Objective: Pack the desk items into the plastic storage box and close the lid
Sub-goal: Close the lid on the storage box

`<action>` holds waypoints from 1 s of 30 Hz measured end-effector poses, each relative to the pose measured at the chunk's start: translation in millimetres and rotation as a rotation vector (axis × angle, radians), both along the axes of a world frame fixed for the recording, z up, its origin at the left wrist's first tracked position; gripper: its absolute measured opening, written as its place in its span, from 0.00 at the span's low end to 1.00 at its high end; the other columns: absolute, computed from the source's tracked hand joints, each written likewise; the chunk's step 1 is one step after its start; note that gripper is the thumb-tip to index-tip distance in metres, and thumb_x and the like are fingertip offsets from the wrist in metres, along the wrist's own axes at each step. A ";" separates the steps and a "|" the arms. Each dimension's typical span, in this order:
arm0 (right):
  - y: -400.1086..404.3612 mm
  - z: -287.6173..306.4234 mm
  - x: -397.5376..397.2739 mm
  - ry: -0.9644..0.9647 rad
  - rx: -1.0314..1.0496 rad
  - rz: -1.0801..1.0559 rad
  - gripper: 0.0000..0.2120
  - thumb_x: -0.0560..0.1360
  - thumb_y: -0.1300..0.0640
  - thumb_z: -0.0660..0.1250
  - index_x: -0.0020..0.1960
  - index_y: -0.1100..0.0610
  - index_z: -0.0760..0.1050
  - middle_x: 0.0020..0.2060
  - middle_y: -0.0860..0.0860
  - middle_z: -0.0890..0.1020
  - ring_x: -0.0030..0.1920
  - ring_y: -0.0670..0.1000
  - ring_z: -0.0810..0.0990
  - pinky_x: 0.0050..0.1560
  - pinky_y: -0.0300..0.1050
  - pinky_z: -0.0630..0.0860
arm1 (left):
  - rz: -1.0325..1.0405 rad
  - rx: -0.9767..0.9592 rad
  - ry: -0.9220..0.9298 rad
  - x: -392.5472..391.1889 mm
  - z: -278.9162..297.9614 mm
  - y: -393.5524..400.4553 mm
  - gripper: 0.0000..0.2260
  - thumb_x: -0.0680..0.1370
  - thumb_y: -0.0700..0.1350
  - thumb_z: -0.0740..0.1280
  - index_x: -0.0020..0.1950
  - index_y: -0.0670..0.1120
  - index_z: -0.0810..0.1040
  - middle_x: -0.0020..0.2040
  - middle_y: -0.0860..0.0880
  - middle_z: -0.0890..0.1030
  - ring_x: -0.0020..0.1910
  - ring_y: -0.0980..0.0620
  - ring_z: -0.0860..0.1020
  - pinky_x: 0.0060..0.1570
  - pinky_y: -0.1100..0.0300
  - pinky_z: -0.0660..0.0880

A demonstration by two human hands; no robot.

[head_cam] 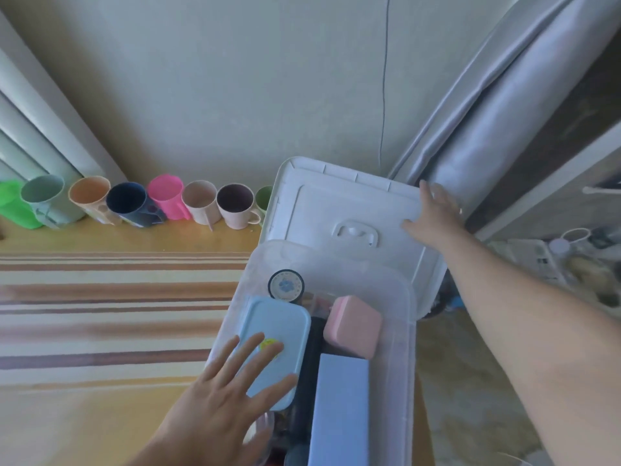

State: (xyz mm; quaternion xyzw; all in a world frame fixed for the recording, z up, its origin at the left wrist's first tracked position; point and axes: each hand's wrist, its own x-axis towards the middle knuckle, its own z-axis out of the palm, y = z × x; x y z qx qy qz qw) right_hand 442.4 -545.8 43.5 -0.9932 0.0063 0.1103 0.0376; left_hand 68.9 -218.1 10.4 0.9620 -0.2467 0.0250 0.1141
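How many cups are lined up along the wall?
8 in the row by the wall, left to right: bright green, grey-green, orange, navy, pink, beige, cream with dark inside, and a green one partly hidden behind the white lid.

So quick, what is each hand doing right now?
Left hand: open, fingers spread flat on the light blue case in the storage box.
Right hand: grips the white lid at its far right corner.

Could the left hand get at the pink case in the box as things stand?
Probably yes. The left hand lies flat on the light blue case, right beside the pink case. The storage box is open, its lid behind under the right hand, so nothing covers it.
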 end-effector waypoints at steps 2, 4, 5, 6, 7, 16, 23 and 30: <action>9.9 0.3 10.0 0.088 0.033 -0.053 0.49 0.77 0.39 0.68 0.85 0.48 0.40 0.85 0.52 0.48 0.83 0.64 0.47 0.78 0.68 0.56 | 0.016 -0.014 0.016 1.9 1.9 -0.2 0.23 0.73 0.57 0.70 0.69 0.59 0.79 0.69 0.45 0.79 0.67 0.41 0.78 0.67 0.40 0.73; 16.3 0.5 14.9 0.110 0.011 -0.079 0.47 0.76 0.38 0.68 0.84 0.48 0.44 0.83 0.55 0.52 0.82 0.66 0.50 0.77 0.70 0.58 | 0.026 -0.045 0.034 0.8 6.9 0.6 0.18 0.72 0.56 0.71 0.61 0.57 0.82 0.51 0.51 0.83 0.46 0.47 0.82 0.51 0.50 0.77; 18.6 2.3 16.8 0.094 -0.023 -0.077 0.44 0.74 0.38 0.68 0.83 0.48 0.52 0.80 0.58 0.56 0.79 0.67 0.54 0.76 0.70 0.60 | 0.026 -0.055 0.038 -0.4 8.7 0.8 0.13 0.73 0.56 0.71 0.56 0.56 0.83 0.42 0.53 0.80 0.39 0.49 0.79 0.44 0.52 0.75; 20.7 6.9 18.5 0.069 -0.057 -0.075 0.40 0.73 0.37 0.68 0.80 0.48 0.59 0.76 0.58 0.60 0.77 0.68 0.58 0.74 0.70 0.62 | 0.025 -0.058 0.044 -1.6 9.3 1.1 0.09 0.73 0.56 0.70 0.52 0.55 0.82 0.37 0.54 0.77 0.35 0.49 0.75 0.40 0.52 0.74; 22.8 12.0 20.0 0.045 -0.092 -0.072 0.36 0.71 0.37 0.68 0.76 0.47 0.65 0.73 0.58 0.62 0.74 0.68 0.61 0.73 0.69 0.64 | 0.030 -0.063 0.055 -2.3 9.2 1.6 0.07 0.74 0.55 0.70 0.48 0.55 0.81 0.35 0.54 0.74 0.34 0.49 0.73 0.38 0.52 0.73; 29.4 92.6 -36.1 0.005 -0.071 0.233 0.17 0.73 0.36 0.74 0.58 0.41 0.76 0.56 0.51 0.82 0.51 0.58 0.80 0.44 0.51 0.73 | 0.042 -0.026 0.094 -4.3 9.7 6.6 0.12 0.73 0.56 0.68 0.54 0.54 0.81 0.41 0.53 0.77 0.38 0.47 0.75 0.41 0.51 0.74; 58.2 145.5 -227.3 -0.316 0.056 0.324 0.15 0.71 0.64 0.70 0.48 0.45 0.74 0.41 0.47 0.74 0.43 0.56 0.70 0.38 0.52 0.74 | 0.109 -0.234 0.267 -7.2 36.6 17.5 0.17 0.77 0.58 0.64 0.64 0.56 0.79 0.57 0.54 0.81 0.54 0.51 0.79 0.57 0.53 0.75; 135.0 115.4 -432.6 -0.159 0.036 0.264 0.21 0.72 0.60 0.70 0.63 0.47 0.76 0.48 0.48 0.72 0.51 0.55 0.73 0.41 0.53 0.78 | 0.391 -1.237 0.944 -26.5 76.3 36.1 0.23 0.77 0.70 0.62 0.70 0.63 0.75 0.60 0.56 0.85 0.58 0.53 0.83 0.61 0.50 0.77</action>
